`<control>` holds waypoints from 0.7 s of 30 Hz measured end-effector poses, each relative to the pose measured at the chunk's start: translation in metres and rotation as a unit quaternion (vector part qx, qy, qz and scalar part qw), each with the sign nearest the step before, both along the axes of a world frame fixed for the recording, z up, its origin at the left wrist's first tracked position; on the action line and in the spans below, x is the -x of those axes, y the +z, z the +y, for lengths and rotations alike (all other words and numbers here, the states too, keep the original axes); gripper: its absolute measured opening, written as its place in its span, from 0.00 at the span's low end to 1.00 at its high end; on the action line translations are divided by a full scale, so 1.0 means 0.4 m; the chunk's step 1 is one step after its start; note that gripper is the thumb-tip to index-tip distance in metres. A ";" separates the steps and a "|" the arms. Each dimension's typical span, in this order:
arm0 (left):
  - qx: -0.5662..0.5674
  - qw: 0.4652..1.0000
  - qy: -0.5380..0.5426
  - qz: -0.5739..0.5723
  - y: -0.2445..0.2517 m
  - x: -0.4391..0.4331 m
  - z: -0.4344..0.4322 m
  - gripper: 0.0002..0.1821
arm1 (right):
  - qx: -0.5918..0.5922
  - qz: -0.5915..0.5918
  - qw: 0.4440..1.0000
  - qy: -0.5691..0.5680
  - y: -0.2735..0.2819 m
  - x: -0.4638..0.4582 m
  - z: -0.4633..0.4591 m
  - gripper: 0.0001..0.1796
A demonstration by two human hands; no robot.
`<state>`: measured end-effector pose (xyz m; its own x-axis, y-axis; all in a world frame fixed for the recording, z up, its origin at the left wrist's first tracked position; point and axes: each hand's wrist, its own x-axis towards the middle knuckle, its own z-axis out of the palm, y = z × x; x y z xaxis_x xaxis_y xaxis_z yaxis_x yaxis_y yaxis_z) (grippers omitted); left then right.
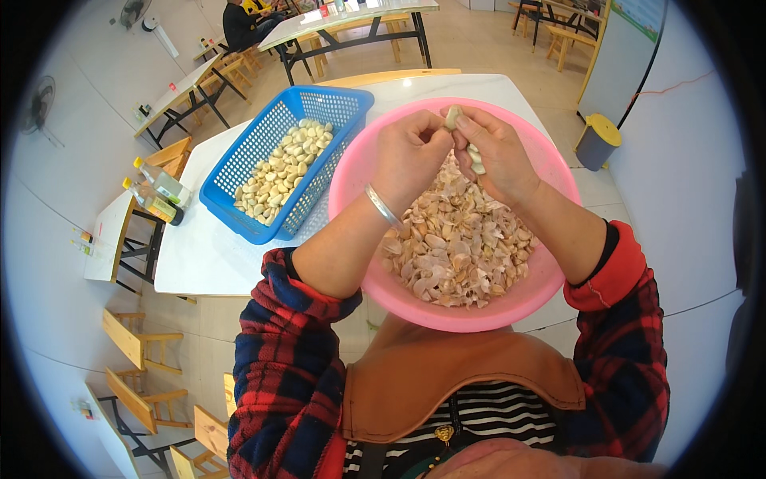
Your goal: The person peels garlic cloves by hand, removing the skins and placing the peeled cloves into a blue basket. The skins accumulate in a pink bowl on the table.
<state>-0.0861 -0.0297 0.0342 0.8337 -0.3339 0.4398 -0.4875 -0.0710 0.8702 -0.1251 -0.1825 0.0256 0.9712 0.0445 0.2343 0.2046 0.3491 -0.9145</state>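
Observation:
A large pink plastic basin holds a heap of garlic skins and unpeeled cloves. Above its far side my two hands meet. A pale garlic clove is pinched in the fingers of my right hand, and more peeled cloves rest in that palm. My left hand, with a silver bangle at its wrist, has bent fingers right beside the pinched clove; whether they grip it I cannot tell. To the left, a blue plastic basket contains many peeled garlic cloves.
Basket and basin are at a white table. Two yellow-capped bottles stand at the left. Wooden stools and further tables surround it. A lidded bin is at the right; a seated person is far off.

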 end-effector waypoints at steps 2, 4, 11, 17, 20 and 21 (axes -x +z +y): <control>0.005 1.000 -0.001 0.002 0.003 0.002 0.001 0.06 | -0.011 0.009 1.000 0.016 0.002 0.002 0.000 0.16; 0.017 1.000 -0.010 0.010 0.004 0.005 0.003 0.05 | -0.022 0.026 0.999 0.030 0.008 0.003 -0.002 0.16; -0.011 0.998 0.030 -0.048 -0.008 -0.004 -0.007 0.06 | 0.005 0.048 0.999 -0.021 0.021 -0.001 -0.012 0.15; -0.076 0.988 0.073 -0.117 -0.016 -0.006 -0.008 0.09 | 0.073 0.016 0.996 -0.040 0.008 -0.012 -0.014 0.15; -0.100 0.980 0.085 -0.152 -0.013 -0.008 -0.005 0.08 | 0.088 0.010 0.995 -0.043 0.006 -0.012 -0.016 0.15; -0.108 0.976 0.091 -0.163 -0.012 -0.009 -0.004 0.08 | 0.086 0.008 0.995 -0.040 0.005 -0.012 -0.017 0.14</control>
<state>-0.0827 -0.0313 0.0293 0.7152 -0.3069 0.6279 -0.6984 -0.3471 0.6259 -0.1205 -0.1891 0.0278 0.9766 0.0052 0.2150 0.2110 0.1704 -0.9625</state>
